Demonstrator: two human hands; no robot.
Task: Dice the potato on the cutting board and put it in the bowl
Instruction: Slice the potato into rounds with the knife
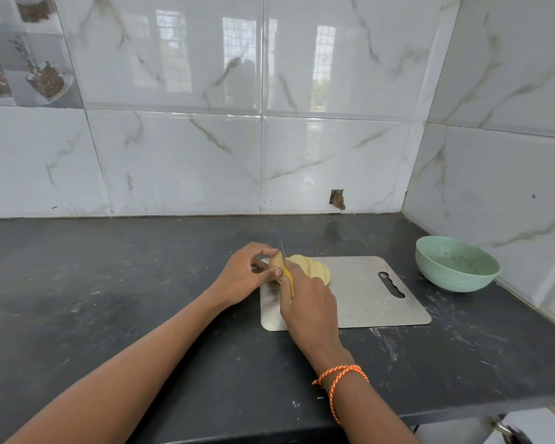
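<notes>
The left hand [242,277] pinches the uncut end of the potato [277,263] between thumb and curled fingertips, holding it down at the far left corner of the cutting board [366,293]. The right hand [311,304] is wrapped around the yellow handle of a knife [286,270], whose thin blade stands nearly upright, its tip rising above the potato just beside the left fingertips. To the right of the blade, a row of pale yellow potato slices [313,267] leans in an overlapping fan on the board, partly hidden behind the right hand's knuckles. An orange cord bracelet [340,379] loops twice around the right wrist.

The board is a thin, grey metal sheet with a wavy handle slot near its right edge, lying flat on a dark, scuffed countertop [109,283]. A mint-green bowl [455,264] sits well apart to the right of the board, close to the tiled corner wall [334,123]; only small specks show inside it.
</notes>
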